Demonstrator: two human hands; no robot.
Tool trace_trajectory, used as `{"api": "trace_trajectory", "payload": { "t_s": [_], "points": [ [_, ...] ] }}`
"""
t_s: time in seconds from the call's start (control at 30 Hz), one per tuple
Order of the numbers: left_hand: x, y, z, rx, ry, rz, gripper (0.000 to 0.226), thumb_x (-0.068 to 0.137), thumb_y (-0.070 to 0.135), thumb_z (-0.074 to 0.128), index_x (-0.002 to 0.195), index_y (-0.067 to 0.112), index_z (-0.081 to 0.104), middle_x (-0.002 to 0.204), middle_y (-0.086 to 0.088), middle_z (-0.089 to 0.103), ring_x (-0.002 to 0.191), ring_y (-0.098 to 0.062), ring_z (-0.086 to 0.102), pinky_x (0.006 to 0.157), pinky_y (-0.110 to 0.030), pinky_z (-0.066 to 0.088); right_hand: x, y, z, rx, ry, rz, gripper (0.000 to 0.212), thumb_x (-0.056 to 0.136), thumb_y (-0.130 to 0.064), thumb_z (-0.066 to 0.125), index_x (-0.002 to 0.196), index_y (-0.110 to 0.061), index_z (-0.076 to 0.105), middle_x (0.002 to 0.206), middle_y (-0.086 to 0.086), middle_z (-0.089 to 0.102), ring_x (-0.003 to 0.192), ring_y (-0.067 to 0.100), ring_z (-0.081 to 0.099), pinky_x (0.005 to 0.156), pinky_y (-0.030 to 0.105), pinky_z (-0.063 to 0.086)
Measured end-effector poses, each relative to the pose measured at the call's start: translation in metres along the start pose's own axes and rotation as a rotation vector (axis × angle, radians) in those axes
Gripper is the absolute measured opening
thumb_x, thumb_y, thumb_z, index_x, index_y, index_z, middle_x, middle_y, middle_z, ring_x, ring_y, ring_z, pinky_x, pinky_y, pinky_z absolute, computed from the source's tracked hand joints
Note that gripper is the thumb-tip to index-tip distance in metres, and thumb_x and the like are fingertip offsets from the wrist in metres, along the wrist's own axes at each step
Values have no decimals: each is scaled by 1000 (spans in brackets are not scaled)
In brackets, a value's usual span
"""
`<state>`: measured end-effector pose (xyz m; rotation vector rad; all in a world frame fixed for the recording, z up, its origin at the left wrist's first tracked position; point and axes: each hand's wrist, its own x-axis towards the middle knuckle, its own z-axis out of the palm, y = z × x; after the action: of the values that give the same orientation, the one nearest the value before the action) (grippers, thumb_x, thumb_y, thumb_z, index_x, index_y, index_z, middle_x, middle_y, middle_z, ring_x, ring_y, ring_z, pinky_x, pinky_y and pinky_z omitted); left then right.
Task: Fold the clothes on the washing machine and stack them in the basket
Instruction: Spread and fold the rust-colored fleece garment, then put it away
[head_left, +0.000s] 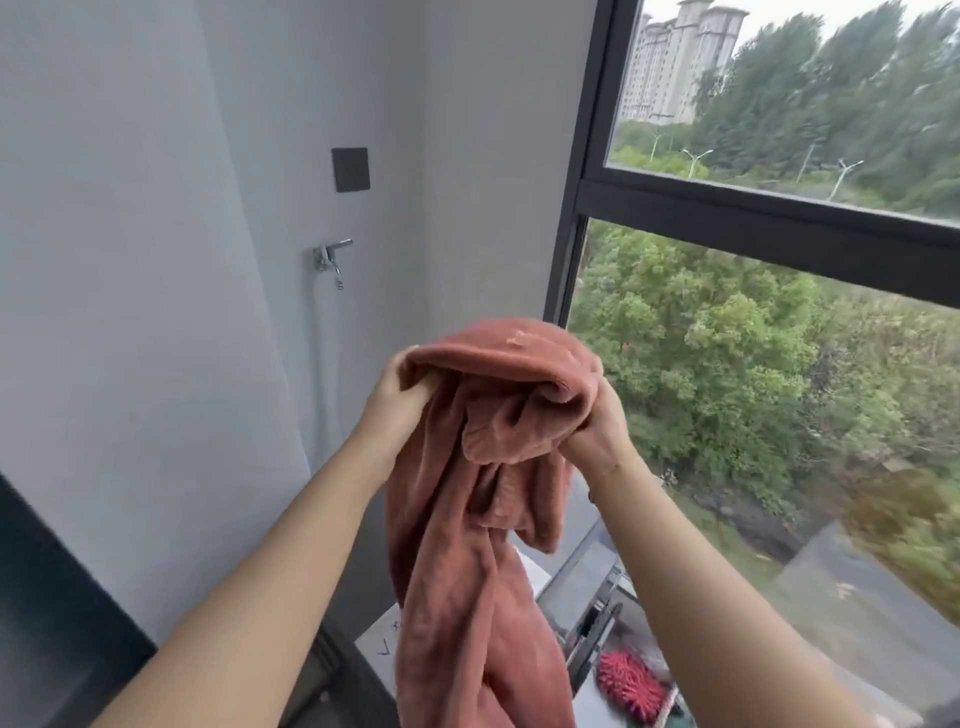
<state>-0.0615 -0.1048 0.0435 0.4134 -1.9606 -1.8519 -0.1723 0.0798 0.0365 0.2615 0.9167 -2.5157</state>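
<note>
Soft daylight enters through the window (769, 260); trees beyond it are motion-smeared; lines beside it bow from wide-angle distortion.

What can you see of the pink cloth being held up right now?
The pink cloth looks soft and fleecy, a dusty terracotta pink. It is unfolded and bunched, held up in the air before the wall and window. The left hand and right hand grip its top edge, which arches between them; the rest hangs in loose folds past the frame's bottom.

- Below your arms, a white washing machine top (382, 631) shows, mostly hidden by cloth.
- Right of it, a red fluffy duster (628, 686) lies on a grey ledge (589, 699).
</note>
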Motion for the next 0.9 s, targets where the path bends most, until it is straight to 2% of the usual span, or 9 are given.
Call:
{"api": "trace_trajectory", "payload": {
  "t_s": [0.1,0.2,0.27,0.33,0.43,0.53,0.6,0.73,0.9],
  "points": [
    [28,-80,-9,213,-11,-292,57,85,30,67,137,25,45,139,3,51,121,-16,53,104,-39,43,44,37,-40,-112,233,293,23,94,-24,45,107,-10,58,91,7,66,91,22,61,90,32,48],
    [35,-126,-5,236,-75,-458,39,91,10,60,129,16,53,128,2,53,107,-11,53,74,-19,44,73,69,-87,-189,355,370,29,96,-22,41,121,-11,51,113,10,56,117,24,54,102,34,41],
    [47,-142,-4,279,-131,-474,33,92,4,57,123,14,58,121,-3,56,99,-9,51,64,-15,38,81,84,-102,-265,374,381,20,95,-18,42,106,-7,54,101,9,57,95,21,58,82,30,48],
    [66,-150,-4,286,-161,-457,30,92,3,57,118,16,60,117,-5,58,89,-5,53,65,-16,39,83,97,-111,-469,385,323,13,93,-14,48,98,-8,57,91,5,58,76,15,56,64,25,46],
    [97,-166,10,307,-230,-443,40,87,2,62,121,21,55,120,-4,55,87,-6,55,73,-21,43,76,114,-125,-909,331,197,34,87,-12,60,120,-16,55,102,2,58,85,13,59,61,23,48],
    [117,-177,32,419,-356,-290,73,79,-3,67,140,28,40,132,-5,37,105,-15,52,90,-25,45,74,129,-136,-1439,257,188,62,77,-20,68,134,-28,44,129,6,38,121,24,44,93,30,45],
    [129,-188,41,607,-374,-140,78,77,-4,63,142,32,40,143,-7,24,128,-23,37,108,-30,34,71,140,-137,-1698,287,157,69,77,-21,66,139,-30,35,133,5,32,127,27,33,101,36,37],
    [144,-204,39,1102,-392,-38,67,81,5,54,137,42,44,155,0,13,137,-28,21,109,-42,30,66,161,-140,-1831,433,49,69,80,-8,59,140,-29,31,133,-1,34,123,24,35,94,41,46],
    [175,-217,16,1164,-418,-42,63,80,4,52,130,42,47,151,1,24,134,-28,24,110,-43,28,73,154,-141,-1684,619,-125,37,82,-3,51,115,-15,60,116,5,57,113,28,53,89,36,45]
  ]
}}
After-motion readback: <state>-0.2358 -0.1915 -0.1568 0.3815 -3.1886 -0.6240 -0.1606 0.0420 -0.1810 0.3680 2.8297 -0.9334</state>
